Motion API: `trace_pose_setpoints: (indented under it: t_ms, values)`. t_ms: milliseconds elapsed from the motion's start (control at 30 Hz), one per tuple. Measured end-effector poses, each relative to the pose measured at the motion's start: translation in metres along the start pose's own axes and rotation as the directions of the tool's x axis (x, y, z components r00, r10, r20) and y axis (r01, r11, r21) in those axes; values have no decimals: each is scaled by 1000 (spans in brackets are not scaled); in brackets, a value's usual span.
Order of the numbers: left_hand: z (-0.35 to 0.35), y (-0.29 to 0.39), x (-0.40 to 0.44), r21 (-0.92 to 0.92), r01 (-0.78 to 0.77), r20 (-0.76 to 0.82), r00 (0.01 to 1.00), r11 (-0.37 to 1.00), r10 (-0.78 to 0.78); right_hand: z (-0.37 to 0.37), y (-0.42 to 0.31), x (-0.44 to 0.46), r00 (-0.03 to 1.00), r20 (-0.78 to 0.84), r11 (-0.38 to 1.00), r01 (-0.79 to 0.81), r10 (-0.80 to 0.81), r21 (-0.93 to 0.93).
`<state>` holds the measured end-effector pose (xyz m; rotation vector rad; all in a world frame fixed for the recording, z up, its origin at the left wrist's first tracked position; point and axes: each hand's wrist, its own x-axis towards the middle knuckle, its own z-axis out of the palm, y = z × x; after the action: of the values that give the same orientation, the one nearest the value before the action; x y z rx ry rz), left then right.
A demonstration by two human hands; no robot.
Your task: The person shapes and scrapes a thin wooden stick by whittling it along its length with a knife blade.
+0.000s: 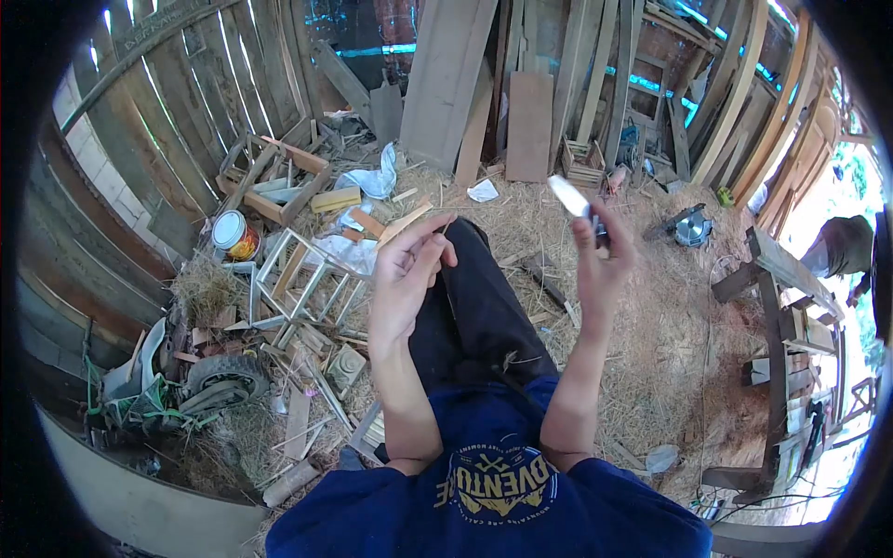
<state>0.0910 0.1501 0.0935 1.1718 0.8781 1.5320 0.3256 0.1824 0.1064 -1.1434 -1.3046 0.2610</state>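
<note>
My left hand (406, 272) is raised over my left thigh, its thumb and fingers pinched together. A thin brown stick (450, 221) pokes out from the fingertips; most of it is hidden by the fingers. In my right hand (603, 265), held up on the other side of my lap, is a knife (569, 197). Its bright blade points up and to the left, and its dark handle is mostly covered by my fingers. The blade and the stick are apart. My dark trousers (474, 288) lie below and between both hands.
Wood offcuts, a white frame (312, 279), a paint can (234, 235) and a wheel (226, 383) crowd the left side. Boards (530, 126) lean at the back. A circular saw (690, 227) lies on the straw-covered floor, near a wooden bench (791, 265) on the right.
</note>
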Motion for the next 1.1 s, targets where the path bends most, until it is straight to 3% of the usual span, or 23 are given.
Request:
trace_pose_setpoints:
  t_ms: [100,200,300,433,733,1100]
  values:
    - [10,1,-1,-5,-4,36,999,1000,4,12,-11,-4,965,182,980,197,-188,-33]
    - [17,4,0,-33,4,55,998,999,-2,21,-29,-9,903,395,983,185,-167,-8]
    - [17,-4,-1,-99,-21,85,996,995,29,34,-28,-13,857,414,949,310,-307,63]
    - [19,-5,-2,-100,-41,60,997,994,47,42,-33,-19,841,464,959,273,-279,81]
    - [14,-8,-6,-83,14,105,994,996,-5,45,-26,-23,841,455,956,267,-293,121]
    - [15,3,-8,-31,61,147,988,998,-56,40,-27,-22,875,304,924,375,-378,69]
